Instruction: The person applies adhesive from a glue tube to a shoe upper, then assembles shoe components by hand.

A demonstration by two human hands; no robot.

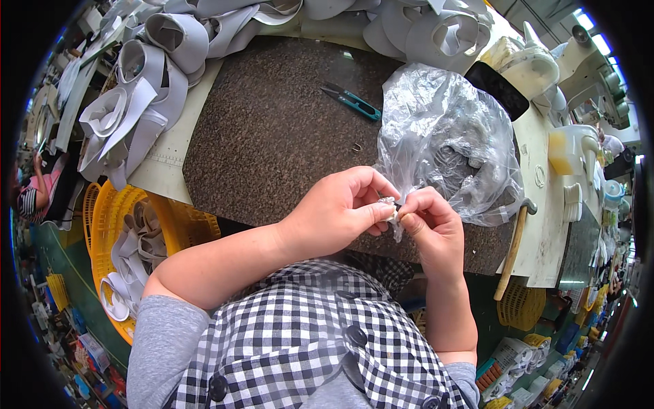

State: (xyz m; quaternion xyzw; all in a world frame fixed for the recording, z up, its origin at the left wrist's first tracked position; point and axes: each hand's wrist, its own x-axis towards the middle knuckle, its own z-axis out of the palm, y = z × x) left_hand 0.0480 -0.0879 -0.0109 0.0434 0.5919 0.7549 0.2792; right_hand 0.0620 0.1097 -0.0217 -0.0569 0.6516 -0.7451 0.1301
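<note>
A clear plastic bag (429,109) lies crumpled on a brown speckled stone slab (272,129), its gathered end reaching down to my hands. Dark and greyish contents show dimly through it. My left hand (340,208) is closed, thumb and fingers pinching the whitish bunched end of the bag. Close against it, my right hand (432,228) pinches the same bunched plastic between thumb and fingers. A small dark bit shows between the two hands; I cannot tell what it is. Teal-handled thread snips (354,103) and a small metal hook-like piece (357,147) lie on the slab beyond my hands.
White curved strips (177,41) pile along the far and left edges. A black phone (497,90) lies right of the bag, and a wooden-handled hammer (514,249) at the right edge. Left below stands a yellow basket (102,238) of strips. A person (44,187) is far left.
</note>
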